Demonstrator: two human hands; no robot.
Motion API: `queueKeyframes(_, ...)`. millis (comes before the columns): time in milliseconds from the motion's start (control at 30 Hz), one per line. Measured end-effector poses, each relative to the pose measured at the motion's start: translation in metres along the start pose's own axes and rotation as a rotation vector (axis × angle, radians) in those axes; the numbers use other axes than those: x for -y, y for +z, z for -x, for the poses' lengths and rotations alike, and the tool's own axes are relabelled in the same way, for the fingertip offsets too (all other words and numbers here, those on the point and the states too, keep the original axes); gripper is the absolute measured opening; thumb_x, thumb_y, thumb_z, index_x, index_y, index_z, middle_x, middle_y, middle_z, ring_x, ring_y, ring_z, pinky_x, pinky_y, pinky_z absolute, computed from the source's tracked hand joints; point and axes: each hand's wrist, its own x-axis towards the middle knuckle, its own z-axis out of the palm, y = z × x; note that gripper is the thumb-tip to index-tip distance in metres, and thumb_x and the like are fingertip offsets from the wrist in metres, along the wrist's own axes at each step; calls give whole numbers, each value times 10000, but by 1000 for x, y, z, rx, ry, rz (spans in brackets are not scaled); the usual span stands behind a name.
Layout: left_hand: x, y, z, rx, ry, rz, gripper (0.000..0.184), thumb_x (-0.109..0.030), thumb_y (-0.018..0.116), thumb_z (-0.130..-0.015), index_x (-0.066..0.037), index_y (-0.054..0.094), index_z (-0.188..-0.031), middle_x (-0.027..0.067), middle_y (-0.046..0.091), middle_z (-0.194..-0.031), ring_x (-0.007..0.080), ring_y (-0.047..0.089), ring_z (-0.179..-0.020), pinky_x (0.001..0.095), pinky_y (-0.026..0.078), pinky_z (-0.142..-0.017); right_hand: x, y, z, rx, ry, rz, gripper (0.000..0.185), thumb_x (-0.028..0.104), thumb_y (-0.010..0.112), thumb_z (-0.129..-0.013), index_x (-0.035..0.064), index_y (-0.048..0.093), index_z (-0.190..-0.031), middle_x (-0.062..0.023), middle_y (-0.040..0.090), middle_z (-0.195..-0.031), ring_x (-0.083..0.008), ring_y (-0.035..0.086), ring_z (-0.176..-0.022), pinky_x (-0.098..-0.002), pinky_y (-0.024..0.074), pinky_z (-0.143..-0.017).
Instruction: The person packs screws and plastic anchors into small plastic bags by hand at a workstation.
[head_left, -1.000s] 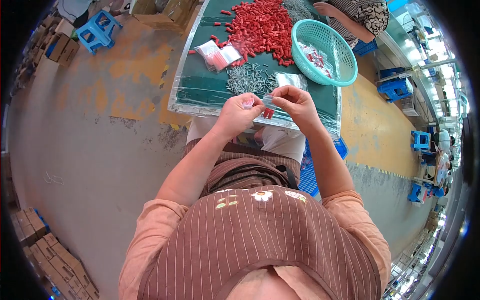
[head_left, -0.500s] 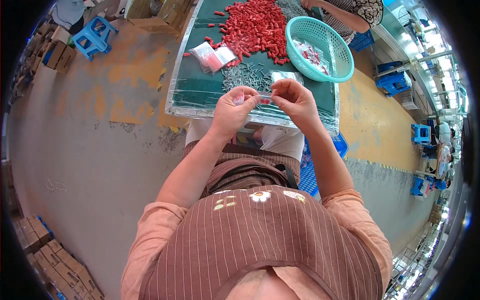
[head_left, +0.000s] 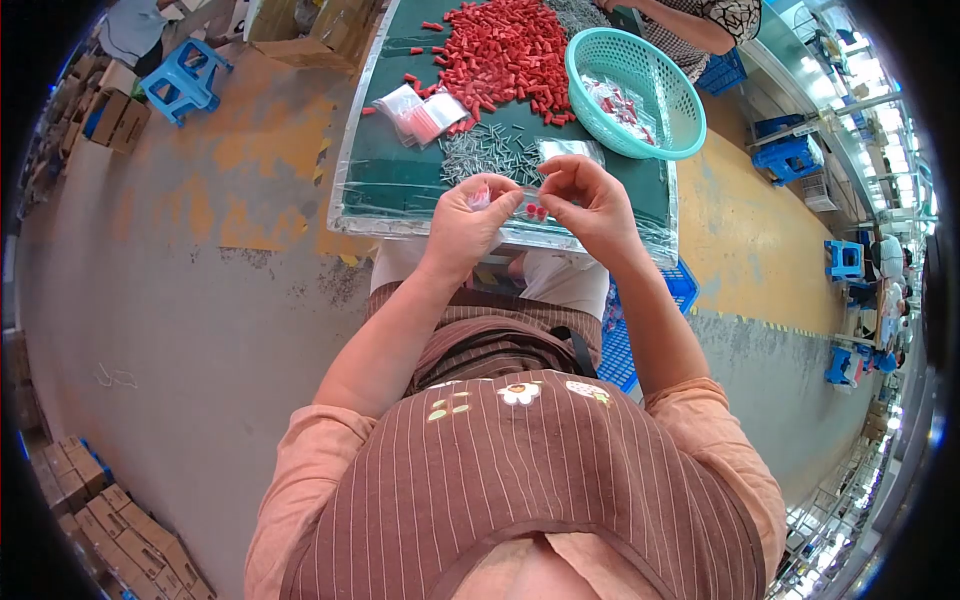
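Observation:
Between my hands, over the table's near edge, hangs a small clear plastic bag (head_left: 533, 204) with red pieces inside. My left hand (head_left: 468, 222) pinches the bag's left side, with more pink-and-clear plastic tucked in its fingers. At the bag's other upper corner, my right hand (head_left: 592, 207) has thumb and fingertips closed on the edge. Just beyond my fingers lies a heap of grey screws (head_left: 490, 157). Stacked small bags with red on them (head_left: 421, 114) are to its left, and a clear bag (head_left: 570, 151) is to its right.
Red plastic plugs (head_left: 505, 55) are piled on the green table (head_left: 385, 190). A turquoise basket (head_left: 690, 125) holding filled bags stands at the right edge. Another person's arm (head_left: 690, 28) reaches in at the far right. A blue crate (head_left: 618, 350) is below the table, by my legs.
Both hands stay at nearly the same place. The bag between them has shifted slightly, and the red pieces in it sit a little lower and further right.

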Motion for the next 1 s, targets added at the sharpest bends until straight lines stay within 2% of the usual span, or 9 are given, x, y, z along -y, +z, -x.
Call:
queueKeyframes(200, -2, 8, 1, 77, 14, 19, 73, -76, 683, -869, -27, 678, -922, -7, 642, -827, 50, 554, -752, 203, 451, -666, -9, -1, 2, 0, 9, -10, 279, -27, 659, -799, -4, 587, -1068, -41, 637, -812, -87, 620, -790, -236, 492, -724)
queueKeyframes(400, 3, 17, 4, 109, -11, 9, 67, -61, 674, -871, -19, 671, -924, -3, 644, -837, 52, 564, -768, 204, 465, -687, 2, -10, 13, -12, 105, -161, 254, -33, 652, -821, -28, 572, -1061, -46, 641, -807, -103, 634, -778, -251, 507, -717)
queueKeyframes(500, 3, 21, 6, 80, -32, 26, 69, -67, 674, -874, -18, 670, -923, -5, 644, -844, 50, 562, -768, 206, 464, -685, 6, -15, 19, -43, 120, -102, 186, -1, 648, -848, -30, 591, -1023, -46, 651, -822, -108, 635, -780, -248, 506, -718)
queueKeyframes(600, 7, 24, 5, 108, 56, 50, 62, -95, 690, -876, -57, 670, -921, -49, 580, -827, 31, 486, -722, 189, 404, -627, -2, -22, 25, -19, 179, -48, 143, 58, 669, -880, -14, 613, -990, -29, 641, -881, -80, 613, -824, -218, 496, -752)
queueKeyframes(700, 2, 25, 7, 116, 5, -11, 61, -97, 686, -881, -55, 670, -922, -50, 575, -830, 26, 480, -720, 182, 392, -610, -6, -24, 27, -36, 140, 17, 124, 74, 656, -894, -18, 619, -968, -27, 641, -892, -82, 610, -839, -218, 494, -768)
queueKeyframes(800, -2, 27, 9, 121, -58, 19, 66, -83, 672, -883, -26, 664, -915, -14, 631, -842, 42, 543, -753, 203, 450, -669, -5, -21, 28, -62, 105, 6, 135, 101, 664, -880, -15, 634, -940, -43, 664, -871, -91, 617, -821, -233, 489, -743)
queueKeyframes(900, -2, 28, 9, 124, -32, 56, 67, -86, 669, -887, -23, 661, -909, -16, 628, -838, 42, 537, -748, 204, 446, -666, 2, -19, 28, -59, 116, -56, 139, 111, 669, -872, -16, 643, -921, -54, 675, -858, -97, 621, -814, -240, 487, -732)
queueKeyframes(1000, 1, 29, 11, 119, 45, 35, 54, -95, 673, -892, -49, 668, -919, -41, 582, -826, 26, 482, -731, 181, 394, -623, 10, -18, 28, -49, 173, -108, 130, 101, 662, -875, -20, 642, -919, -58, 675, -852, -99, 623, -818, -236, 487, -736)
